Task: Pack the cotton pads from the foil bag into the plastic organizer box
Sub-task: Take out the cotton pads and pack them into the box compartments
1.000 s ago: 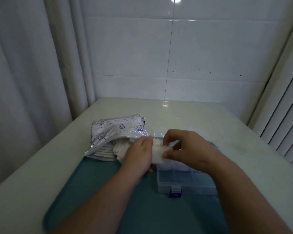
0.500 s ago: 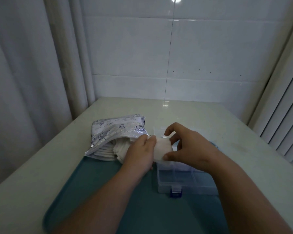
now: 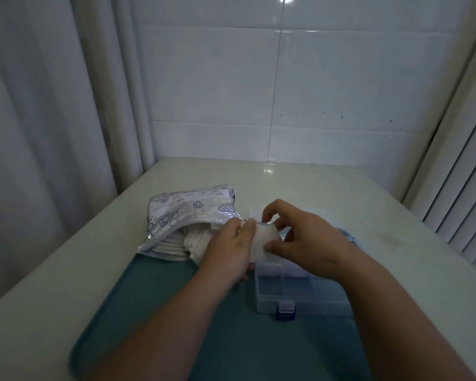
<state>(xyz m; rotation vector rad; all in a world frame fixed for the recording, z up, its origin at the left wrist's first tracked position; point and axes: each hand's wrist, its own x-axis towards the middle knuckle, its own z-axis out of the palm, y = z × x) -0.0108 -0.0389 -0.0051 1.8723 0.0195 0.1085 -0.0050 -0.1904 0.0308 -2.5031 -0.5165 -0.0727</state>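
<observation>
The cotton pad point(image 3: 264, 239) is held in the air just above the far left corner of the box point(image 3: 300, 295), caught between both hands. Whether it is one pad or a thin stack cannot be told. The left hand point(image 3: 228, 251) has its fingers curled round the pad's left edge. The right hand point(image 3: 305, 240) pinches the right edge between thumb below and forefinger above, its other fingers bent and holding nothing.

A pad like this is likely almost weightless, soft and limp, so it will fold or sag if taken by one corner. Its fluffy face should not slip, but it may cling to its neighbours, so several could come away together. A light pinch on two opposite edges, as here, looks the best hold: it keeps the pad flat enough to drop into a compartment, and a hard squeeze would only crumple it.

The near row of compartments in the clear box looks empty; the far row is mostly hidden under the right hand. A blue latch point(image 3: 285, 312) sits on the near wall of the box. Left of the box lies the foil bag point(image 3: 187, 213), its mouth turned towards the box and more pads point(image 3: 182, 242) showing inside. Box and bag's mouth rest on a teal mat point(image 3: 154, 312), on a pale table point(image 3: 286, 182).
</observation>
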